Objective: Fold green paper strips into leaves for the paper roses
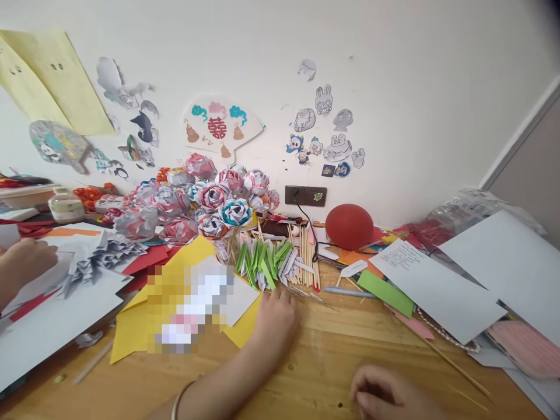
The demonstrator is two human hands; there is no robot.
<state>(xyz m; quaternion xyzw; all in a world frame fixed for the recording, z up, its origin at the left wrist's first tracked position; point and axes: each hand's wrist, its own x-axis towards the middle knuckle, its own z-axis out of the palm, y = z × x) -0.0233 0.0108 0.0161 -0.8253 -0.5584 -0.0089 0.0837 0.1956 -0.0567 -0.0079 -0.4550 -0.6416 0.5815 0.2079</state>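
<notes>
My left hand (276,318) reaches forward over the wooden table, its back up and its fingers bent down together. Its fingertips are at the near edge of a row of folded green paper strips (262,259) and white folded strips (287,268); what they grip, if anything, is hidden. Beside it lie thin wires (308,293) and wooden sticks (306,256). My right hand (387,392) rests low at the front, fingers curled in toward the thumb, and nothing shows in it. Yellow paper (131,321) lies left of my left hand, partly under a blurred patch.
Paper flowers (210,198) are heaped along the wall. A red balloon (349,226) sits behind, near a socket (305,195) with a black cable. White sheets (437,289) and a green paper (385,291) lie right. Another person's hand (28,262) is at the left over papers.
</notes>
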